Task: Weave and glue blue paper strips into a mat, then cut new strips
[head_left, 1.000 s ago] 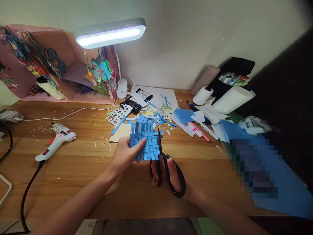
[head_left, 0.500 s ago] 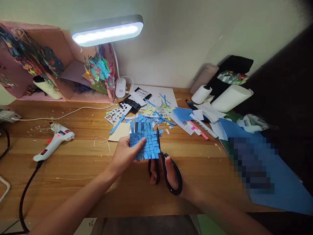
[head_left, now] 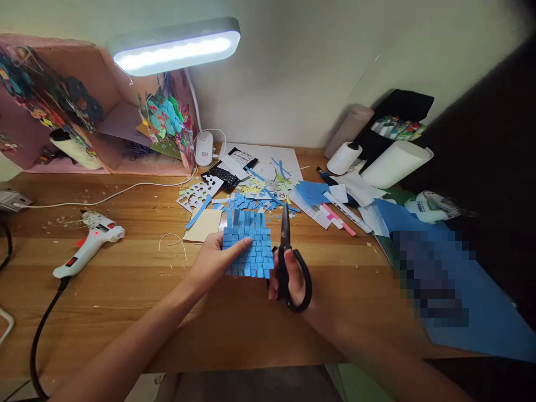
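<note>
A roughly square mat of woven blue paper strips (head_left: 256,258) is held up, its top side tilted away; long loose strip ends stick out along the far edge. Just to its right, black-handled metal scissors (head_left: 285,237) point away from the viewer, their dark blades together.

Black packet (head_left: 224,177), white adapter (head_left: 204,148): print too small to read.

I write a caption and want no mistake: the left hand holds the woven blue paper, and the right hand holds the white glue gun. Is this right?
Not quite: the head view shows the right hand holding black scissors; the white glue gun is on the table. The left hand does hold the woven blue paper.
</note>
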### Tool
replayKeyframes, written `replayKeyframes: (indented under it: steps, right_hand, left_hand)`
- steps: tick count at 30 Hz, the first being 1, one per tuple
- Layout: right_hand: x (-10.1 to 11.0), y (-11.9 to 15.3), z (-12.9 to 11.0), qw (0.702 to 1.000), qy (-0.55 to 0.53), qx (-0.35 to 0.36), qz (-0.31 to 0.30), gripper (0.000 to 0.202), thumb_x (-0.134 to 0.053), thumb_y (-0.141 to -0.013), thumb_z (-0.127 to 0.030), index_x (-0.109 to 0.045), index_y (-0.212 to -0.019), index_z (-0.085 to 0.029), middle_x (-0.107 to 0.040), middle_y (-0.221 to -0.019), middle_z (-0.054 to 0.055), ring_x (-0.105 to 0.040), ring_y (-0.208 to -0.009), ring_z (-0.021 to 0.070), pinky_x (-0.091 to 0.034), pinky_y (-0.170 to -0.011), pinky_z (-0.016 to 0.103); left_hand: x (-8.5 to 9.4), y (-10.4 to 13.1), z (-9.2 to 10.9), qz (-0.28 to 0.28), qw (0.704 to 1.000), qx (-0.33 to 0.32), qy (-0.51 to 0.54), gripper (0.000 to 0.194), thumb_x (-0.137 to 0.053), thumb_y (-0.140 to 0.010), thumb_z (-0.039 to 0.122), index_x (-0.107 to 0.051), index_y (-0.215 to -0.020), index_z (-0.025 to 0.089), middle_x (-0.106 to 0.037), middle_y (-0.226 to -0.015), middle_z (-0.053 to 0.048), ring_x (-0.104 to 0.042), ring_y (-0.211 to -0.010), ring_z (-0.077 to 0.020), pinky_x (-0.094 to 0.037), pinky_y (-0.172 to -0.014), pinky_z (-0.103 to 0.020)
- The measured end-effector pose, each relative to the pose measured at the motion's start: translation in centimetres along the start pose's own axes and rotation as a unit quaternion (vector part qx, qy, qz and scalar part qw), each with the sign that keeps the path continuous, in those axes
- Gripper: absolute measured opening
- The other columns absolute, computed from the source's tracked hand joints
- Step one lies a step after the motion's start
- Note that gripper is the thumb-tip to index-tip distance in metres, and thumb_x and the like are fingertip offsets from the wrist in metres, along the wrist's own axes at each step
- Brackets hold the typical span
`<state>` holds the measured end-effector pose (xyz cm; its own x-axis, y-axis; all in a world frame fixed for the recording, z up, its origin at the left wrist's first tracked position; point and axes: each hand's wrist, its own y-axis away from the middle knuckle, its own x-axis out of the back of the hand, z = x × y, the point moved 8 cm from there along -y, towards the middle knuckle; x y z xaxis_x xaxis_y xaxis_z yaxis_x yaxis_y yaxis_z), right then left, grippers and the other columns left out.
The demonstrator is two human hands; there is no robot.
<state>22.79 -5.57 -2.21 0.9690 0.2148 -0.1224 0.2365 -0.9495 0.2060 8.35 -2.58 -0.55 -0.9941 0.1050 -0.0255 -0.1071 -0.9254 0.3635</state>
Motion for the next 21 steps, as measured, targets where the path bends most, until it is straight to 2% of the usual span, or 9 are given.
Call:
replayKeyframes:
  steps: [2, 4, 7, 10, 13, 16, 19, 21]
  right_hand:
    - [1.2, -0.8, -0.6, 1.0, 0.011, 0.001, 0.026, 0.043, -0.046, -0.08, -0.062, -0.049, -0.074, -0.02, -0.052, -0.047, -0.005, -0.053, -0.039, 0.0116, -0.042, -0.041, 0.022]
    - [2.2, -1.5, -1.5, 0.998, 0.048, 0.01, 0.043, 0.034, -0.061, -0.074, -0.052, -0.053, -0.078, -0.019, -0.058, -0.056, -0.004, -0.056, -0.048, 0.0125, -0.045, -0.049, 0.023]
    - [3.4, -1.8, -2.2, 0.992, 0.088, 0.016, 0.083, 0.033, -0.073, -0.065, -0.04, -0.056, -0.081, -0.017, -0.06, -0.065, -0.003, -0.057, -0.059, 0.0137, -0.046, -0.058, 0.025]
    - [4.2, -1.9, -1.8, 0.989, 0.052, 0.019, 0.136, 0.036, -0.077, -0.06, -0.038, -0.056, -0.08, -0.017, -0.059, -0.066, -0.003, -0.057, -0.061, 0.0143, -0.046, -0.06, 0.027]
    - [4.6, -1.8, -1.6, 0.983, -0.033, 0.046, 0.177, 0.034, -0.076, -0.061, -0.035, -0.054, -0.081, -0.018, -0.06, -0.072, -0.002, -0.059, -0.067, 0.0141, -0.047, -0.066, 0.027]
    - [4.8, -1.6, -1.6, 0.975, -0.088, 0.056, 0.198, 0.032, -0.076, -0.063, -0.032, -0.051, -0.081, -0.02, -0.059, -0.073, -0.004, -0.059, -0.066, 0.012, -0.049, -0.067, 0.026]
    - [4.0, -1.9, -1.5, 0.982, -0.108, 0.034, 0.148, 0.033, -0.076, -0.065, -0.032, -0.05, -0.083, -0.02, -0.06, -0.073, -0.004, -0.062, -0.064, 0.0127, -0.05, -0.064, 0.026]
    - [3.1, -2.2, -1.3, 0.988, -0.131, 0.021, 0.082, 0.032, -0.071, -0.071, -0.042, -0.049, -0.08, -0.019, -0.062, -0.07, -0.003, -0.062, -0.057, 0.0115, -0.05, -0.057, 0.024]
  left_hand:
    - [-1.0, 0.2, -0.3, -0.066, 0.998, 0.023, -0.009, 0.034, -0.073, -0.063, 0.042, -0.068, -0.083, 0.014, -0.071, -0.08, -0.006, -0.063, -0.062, -0.0147, -0.053, -0.06, -0.026]
    - [-2.0, 0.5, -0.6, -0.132, 0.99, 0.039, -0.026, 0.032, -0.074, -0.063, 0.039, -0.068, -0.083, 0.014, -0.071, -0.083, -0.006, -0.064, -0.066, -0.0159, -0.053, -0.063, -0.028]
    - [-2.6, 0.5, -0.8, -0.177, 0.982, 0.036, -0.051, 0.031, -0.072, -0.065, 0.038, -0.068, -0.084, 0.015, -0.071, -0.085, -0.006, -0.065, -0.071, -0.0176, -0.053, -0.067, -0.03]
    - [-2.0, -0.1, -0.2, -0.136, 0.988, -0.004, -0.079, 0.031, -0.07, -0.067, 0.041, -0.068, -0.082, 0.014, -0.071, -0.084, -0.006, -0.064, -0.074, -0.019, -0.052, -0.068, -0.03]
    - [-1.4, -0.4, 0.4, -0.076, 0.995, -0.041, -0.045, 0.037, -0.072, -0.065, 0.04, -0.067, -0.091, 0.014, -0.07, -0.087, -0.007, -0.064, -0.078, -0.0202, -0.051, -0.07, -0.029]
    - [-1.9, -0.3, -0.2, -0.065, 0.997, -0.016, 0.027, 0.039, -0.071, -0.067, 0.04, -0.066, -0.095, 0.014, -0.07, -0.082, -0.007, -0.063, -0.072, -0.0179, -0.05, -0.065, -0.026]
    - [-1.5, -0.4, -0.7, -0.028, 0.999, -0.003, 0.046, 0.037, -0.069, -0.069, 0.043, -0.067, -0.088, 0.012, -0.07, -0.077, -0.006, -0.061, -0.062, -0.0147, -0.048, -0.058, -0.024]
    - [-0.2, -0.6, -0.3, 0.022, 0.999, -0.03, 0.04, 0.039, -0.07, -0.067, 0.045, -0.067, -0.086, 0.012, -0.07, -0.079, -0.006, -0.06, -0.062, -0.0139, -0.047, -0.056, -0.023]
